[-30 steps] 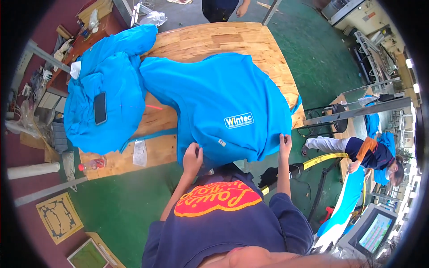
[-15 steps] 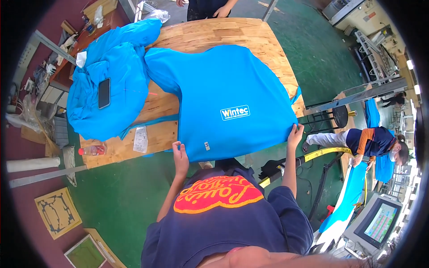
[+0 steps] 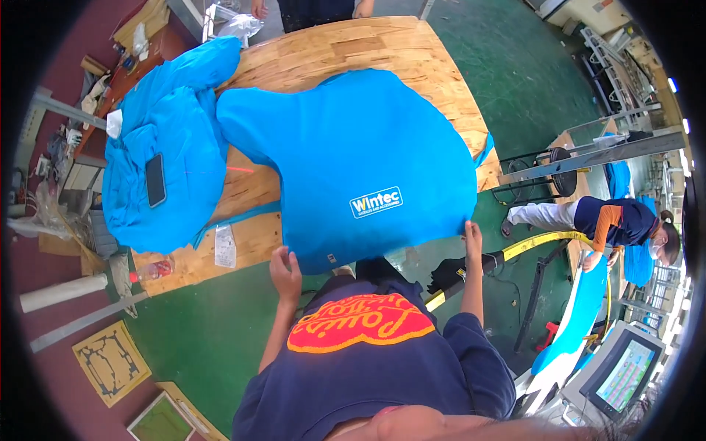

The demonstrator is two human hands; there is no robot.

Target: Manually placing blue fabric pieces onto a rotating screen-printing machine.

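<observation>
A bright blue fabric cover [image 3: 346, 147] with a white printed patch lies spread over the wooden table [image 3: 368, 44], its near edge hanging past the table's front. At the near left corner of the cover, my left hand [image 3: 285, 273] pinches the hem. On the right, my right hand [image 3: 473, 239] holds the other end of the same edge between thumb and fingers. A small pale label [image 3: 331, 259] sits near the hem. One blue strap [image 3: 243, 213] runs out from the cover's left side, and another strap [image 3: 484, 150] shows at its right.
Left of the cover lies a heap of blue fabric [image 3: 173, 191] with a phone [image 3: 155, 180] on it. A paper slip [image 3: 225, 246] and a clear bottle [image 3: 153, 270] are near the table edge. A co-worker [image 3: 618, 220] bends over blue fabric at right; another person [image 3: 316, 11] stands beyond the table.
The cover's near edge has shifted slightly left and down in the picture, with both hands still at it. My view has also shifted a little.
</observation>
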